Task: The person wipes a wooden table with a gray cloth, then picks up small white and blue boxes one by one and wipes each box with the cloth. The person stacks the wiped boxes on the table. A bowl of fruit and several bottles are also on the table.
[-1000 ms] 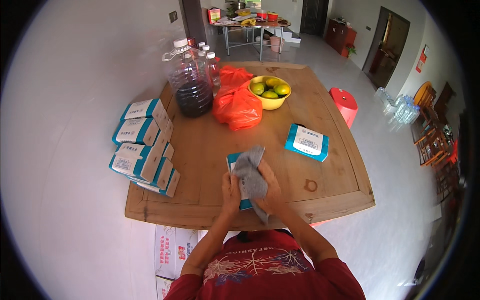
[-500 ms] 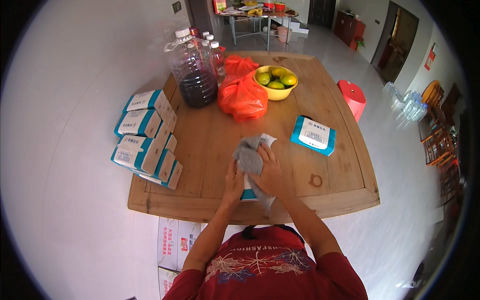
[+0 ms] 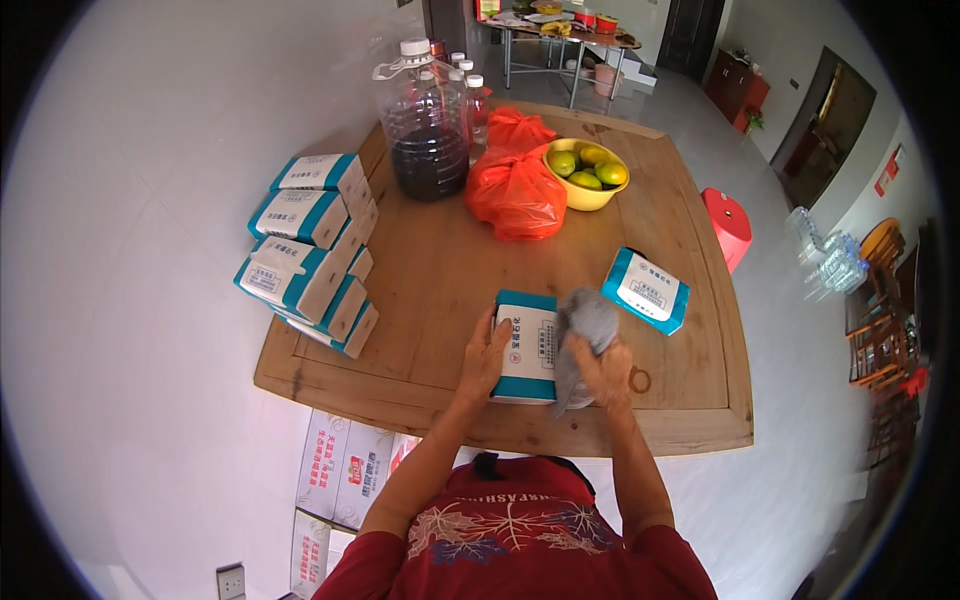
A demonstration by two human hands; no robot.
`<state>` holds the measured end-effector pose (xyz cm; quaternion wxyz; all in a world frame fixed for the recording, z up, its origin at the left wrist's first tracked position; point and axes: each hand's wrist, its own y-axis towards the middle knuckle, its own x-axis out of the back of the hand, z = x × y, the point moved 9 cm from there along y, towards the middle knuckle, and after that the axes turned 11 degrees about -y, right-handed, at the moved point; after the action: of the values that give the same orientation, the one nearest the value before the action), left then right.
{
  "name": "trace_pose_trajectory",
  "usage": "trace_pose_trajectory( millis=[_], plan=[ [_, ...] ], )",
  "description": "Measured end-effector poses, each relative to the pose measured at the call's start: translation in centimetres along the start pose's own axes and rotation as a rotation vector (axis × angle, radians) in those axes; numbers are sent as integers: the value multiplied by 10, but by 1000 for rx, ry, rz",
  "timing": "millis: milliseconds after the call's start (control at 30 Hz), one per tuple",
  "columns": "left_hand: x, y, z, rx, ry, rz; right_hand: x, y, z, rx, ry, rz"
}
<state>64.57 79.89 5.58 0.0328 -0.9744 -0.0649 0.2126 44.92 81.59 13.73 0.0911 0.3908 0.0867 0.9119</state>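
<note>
Grey cloth [image 3: 590,312] that lay over the tissue pack [image 3: 527,345] half a second ago has slid off to the right, so the pack's white label and both blue-green ends now show. The pack lies flat on the wooden table [image 3: 430,300], near the edge closest to the person. The left hand [image 3: 482,358] rests along its left side, thumb over the top; I cannot tell whether those fingers grip it or only steady it. The right hand [image 3: 602,370] is clenched around the cloth, which bunches up beside the pack's right edge, one end hanging below the fist. Just beyond that hand lies a second pack [image 3: 648,288], set at a slant. A brown ring stain [image 3: 640,380] marks the wood just beside the right hand. Well to the left, more packs are piled in a stack [image 3: 300,265] by the wall. Farther back stand tied red bags [image 3: 518,195], a yellow bowl [image 3: 592,200] of green-yellow fruit [image 3: 588,166], and a big jug [image 3: 430,160] partly filled with dark liquid. A red stool [image 3: 728,228] stands beyond the table's right side.
</note>
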Motion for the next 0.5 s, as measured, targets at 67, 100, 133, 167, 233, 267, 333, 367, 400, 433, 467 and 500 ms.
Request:
trace_pose_trajectory(
  millis=[67,100,133,167,233,267,333,367,400,433,467,500],
  plan=[
    [-2,0,1,28,27,16,-13,-21,35,206,-130,72],
    [-3,1,2,13,-76,55,-30,-31,49,367,-292,74],
    [-3,1,4,-5,-179,92,-46,-40,62,533,-452,76],
    [-1,2,6,-23,-282,127,-49,-38,63,511,-433,56],
    [2,-3,-4,-224,-72,211,-51,-32,61,461,-401,23],
    [2,-7,-7,-324,34,249,-53,-23,59,464,-343,7],
    [7,1,4,-138,93,131,-55,2,50,459,-233,-31],
    [8,3,8,-48,123,73,-55,11,50,463,-244,-71],
    [4,2,7,10,47,104,-60,22,44,407,-245,-56],
    [0,-1,4,68,-29,135,-65,32,39,349,-245,-43],
    [-6,-5,2,125,-104,167,-69,41,33,292,-245,-30],
    [-9,-11,-3,141,-33,192,-71,47,33,274,-251,-57]
  ],
)
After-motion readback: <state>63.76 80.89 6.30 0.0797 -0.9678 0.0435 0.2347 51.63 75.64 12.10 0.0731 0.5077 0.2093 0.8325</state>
